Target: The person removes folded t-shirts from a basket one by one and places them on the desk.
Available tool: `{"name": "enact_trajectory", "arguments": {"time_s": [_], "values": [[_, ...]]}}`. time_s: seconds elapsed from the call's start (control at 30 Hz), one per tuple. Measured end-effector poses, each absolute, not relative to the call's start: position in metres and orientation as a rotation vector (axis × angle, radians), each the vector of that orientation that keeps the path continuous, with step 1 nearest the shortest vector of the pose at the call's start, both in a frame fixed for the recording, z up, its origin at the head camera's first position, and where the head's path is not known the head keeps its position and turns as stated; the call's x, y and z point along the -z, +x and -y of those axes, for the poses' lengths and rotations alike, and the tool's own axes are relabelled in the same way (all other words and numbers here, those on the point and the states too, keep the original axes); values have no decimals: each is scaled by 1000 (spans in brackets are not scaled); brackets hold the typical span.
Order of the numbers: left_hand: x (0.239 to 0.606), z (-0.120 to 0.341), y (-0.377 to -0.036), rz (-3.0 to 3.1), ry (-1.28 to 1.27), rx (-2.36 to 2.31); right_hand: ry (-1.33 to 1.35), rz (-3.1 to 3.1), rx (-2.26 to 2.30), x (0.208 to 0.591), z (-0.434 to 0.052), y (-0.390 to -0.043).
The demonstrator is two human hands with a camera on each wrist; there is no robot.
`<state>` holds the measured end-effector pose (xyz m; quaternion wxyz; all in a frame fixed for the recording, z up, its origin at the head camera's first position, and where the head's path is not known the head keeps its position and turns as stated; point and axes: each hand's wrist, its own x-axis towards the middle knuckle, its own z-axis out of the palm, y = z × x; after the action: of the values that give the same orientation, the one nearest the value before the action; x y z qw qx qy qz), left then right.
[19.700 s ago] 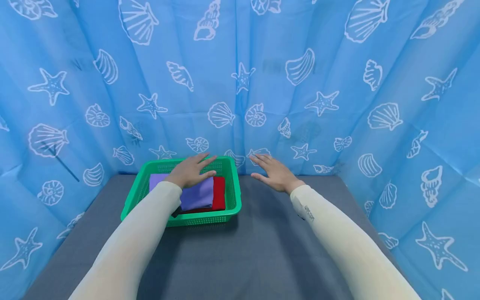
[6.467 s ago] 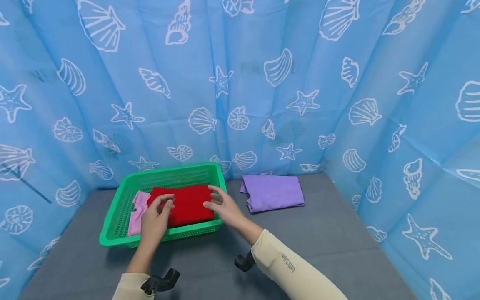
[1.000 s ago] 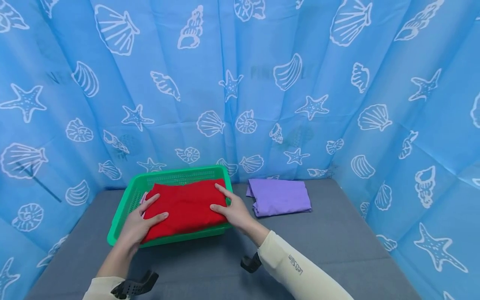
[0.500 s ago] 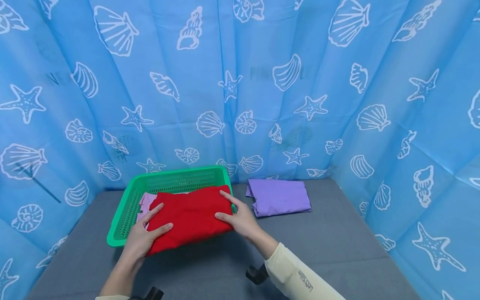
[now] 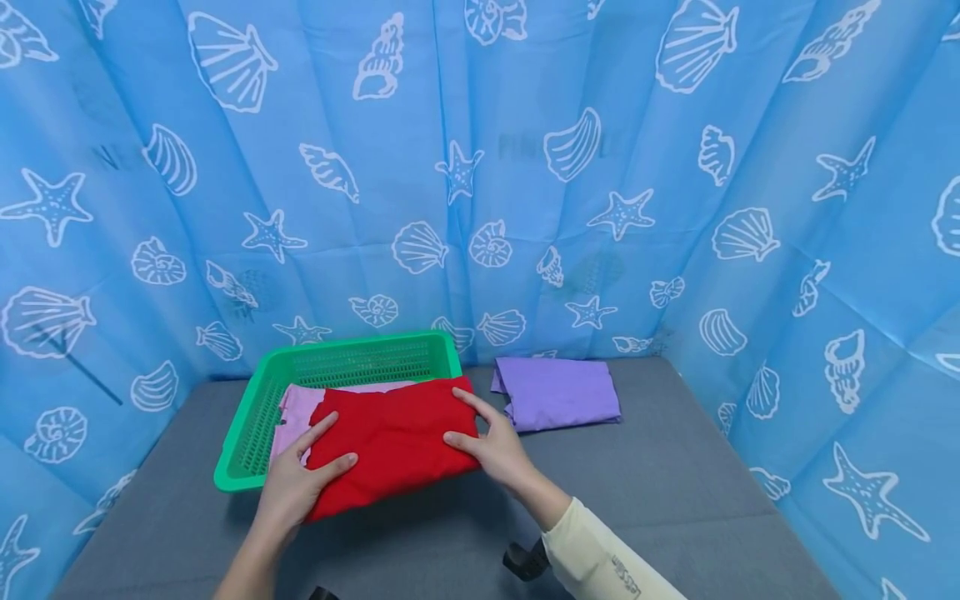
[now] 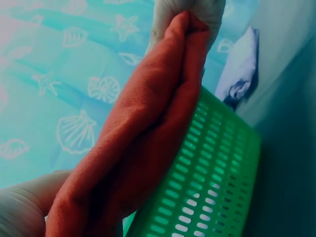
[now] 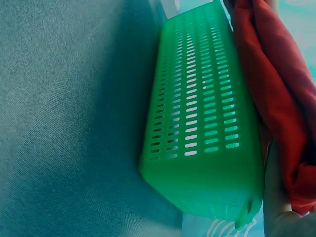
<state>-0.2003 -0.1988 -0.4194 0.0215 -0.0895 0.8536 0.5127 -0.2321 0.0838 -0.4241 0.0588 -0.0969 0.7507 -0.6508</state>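
A folded red cloth (image 5: 393,437) is held up between both hands, over the front rim of the green basket (image 5: 360,360). My left hand (image 5: 295,487) grips its left end, thumb on top and the fingers partly hidden beneath. On the opposite end, my right hand (image 5: 498,448) grips it the same way. The left wrist view shows the cloth's thick folded edge (image 6: 143,123) stretching from one hand to the other, above the basket's slotted side. Inside the basket lies a pink cloth (image 5: 298,407), partly covered by the red one in the head view.
A folded purple cloth (image 5: 558,393) lies on the grey tabletop (image 5: 645,475), right of the basket. Behind and at the sides hangs a blue curtain (image 5: 510,183) with white shell prints. A black wrist mount (image 5: 525,561) sits under the right forearm.
Both hands have lifted the red cloth from the basket and brought it forward and right, baring more pink cloth. The purple cloth, in the basket at first, now lies on the table.
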Motion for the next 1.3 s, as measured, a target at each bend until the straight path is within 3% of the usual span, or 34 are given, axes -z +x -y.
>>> {"name": "enact_trajectory", "arguments": {"time_s": [1.3], "values": [[437, 146, -195, -2767, -103, -1536, -127, -2291, 2031, 440, -138, -225]]}}
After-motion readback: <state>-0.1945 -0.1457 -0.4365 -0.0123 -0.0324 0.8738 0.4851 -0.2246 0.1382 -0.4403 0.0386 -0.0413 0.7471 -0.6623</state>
